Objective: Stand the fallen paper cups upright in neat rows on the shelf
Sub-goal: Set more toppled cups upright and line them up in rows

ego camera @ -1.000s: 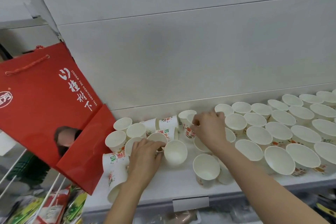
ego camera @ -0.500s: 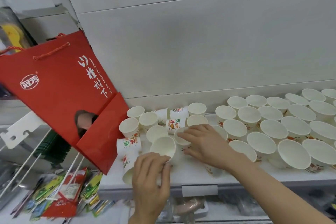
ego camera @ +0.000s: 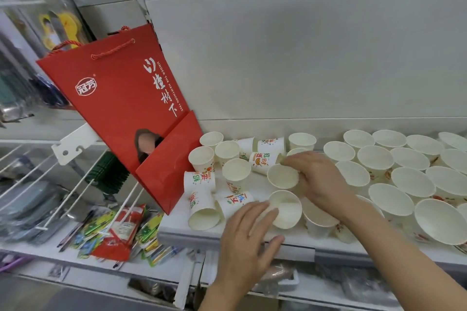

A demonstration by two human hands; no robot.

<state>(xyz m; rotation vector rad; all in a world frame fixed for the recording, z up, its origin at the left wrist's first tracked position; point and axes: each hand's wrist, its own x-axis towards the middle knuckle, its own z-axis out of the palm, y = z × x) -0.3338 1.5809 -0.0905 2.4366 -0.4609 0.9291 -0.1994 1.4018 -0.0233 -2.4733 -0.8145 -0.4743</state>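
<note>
White paper cups with coloured print cover the white shelf (ego camera: 252, 233). My left hand (ego camera: 246, 240) grips a tilted cup (ego camera: 285, 209) near the shelf's front edge. Just behind it, my right hand (ego camera: 316, 177) grips another tilted cup (ego camera: 282, 176). Several cups lie fallen at the left, among them one at the front (ego camera: 202, 212), one beside the bag (ego camera: 199, 179) and two near the back wall (ego camera: 270, 145). A few upright cups (ego camera: 202, 158) stand at the far left. Rows of upright cups (ego camera: 375, 158) fill the shelf's right half.
A red paper gift bag (ego camera: 121, 98) leans at the shelf's left end, touching the cups there. Left of it, wire pegs (ego camera: 75, 184) stick out over packets (ego camera: 121, 232) on a lower shelf. The white back wall (ego camera: 303, 58) rises behind the cups.
My left hand moved forward and right with its cup and tilted it. My right hand came off the back cups and took hold of a cup in the middle. The view shifted left.
</note>
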